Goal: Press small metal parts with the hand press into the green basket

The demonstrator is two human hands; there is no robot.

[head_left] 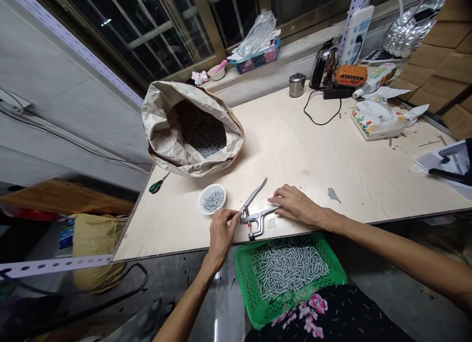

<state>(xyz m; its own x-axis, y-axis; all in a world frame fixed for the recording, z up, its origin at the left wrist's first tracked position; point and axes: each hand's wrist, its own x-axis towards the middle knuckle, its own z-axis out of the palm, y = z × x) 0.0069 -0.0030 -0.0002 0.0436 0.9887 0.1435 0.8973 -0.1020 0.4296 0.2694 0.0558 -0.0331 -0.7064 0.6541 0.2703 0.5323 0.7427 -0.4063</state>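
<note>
Metal snap-fastener pliers (254, 218) lie at the table's front edge, their two handles spread wide and a spring between them. My left hand (222, 229) is at the left end of the pliers, thumb and fingers pinched together by the spring and jaw. Whatever is in that pinch is too small to make out. Over the end of the lower handle lies my right hand (298, 204), its fingers bent around it; the upper handle stands free. Just beyond my left hand, a white bowl (201, 204) holds many small silvery metal pieces.
A large paper-lined sack (162, 135) of small metal parts stands open at the back left. Green-handled scissors (157, 186) lie left. Below the table edge, a green basket (243, 283) holds silvery tubular pieces. A kettle (324, 64), metal canister (297, 85) and tissue pack (378, 118) stand farther back.
</note>
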